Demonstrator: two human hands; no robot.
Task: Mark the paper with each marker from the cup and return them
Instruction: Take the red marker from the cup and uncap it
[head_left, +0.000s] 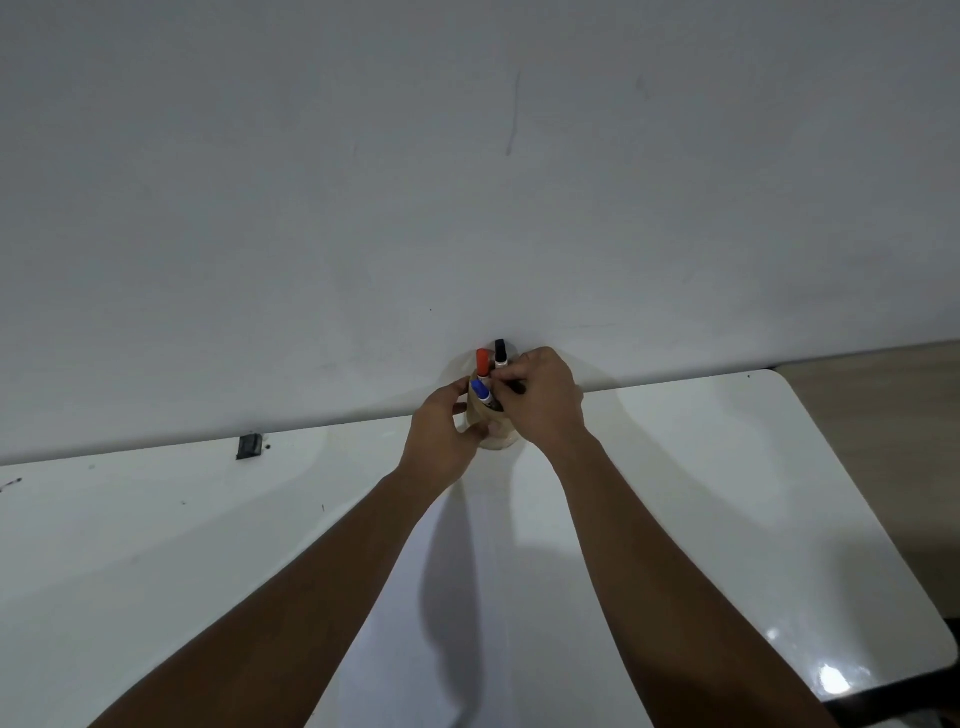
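A clear cup (497, 440) stands at the far edge of the white table, against the wall. A red-capped marker (482, 362), a black-capped marker (500, 352) and a blue-capped marker (480, 391) stick up out of it. My left hand (448, 431) wraps around the cup's left side. My right hand (540, 396) is over the cup's right rim, fingers pinched on a dark marker (514, 387) that is mostly hidden by them. A white sheet of paper (467, 613) lies on the table between my forearms.
The white table (727, 493) ends in a rounded corner at the right, with floor beyond it. A small dark clip-like object (248, 446) sits at the table's far edge on the left. The plain wall (467, 182) rises directly behind the cup.
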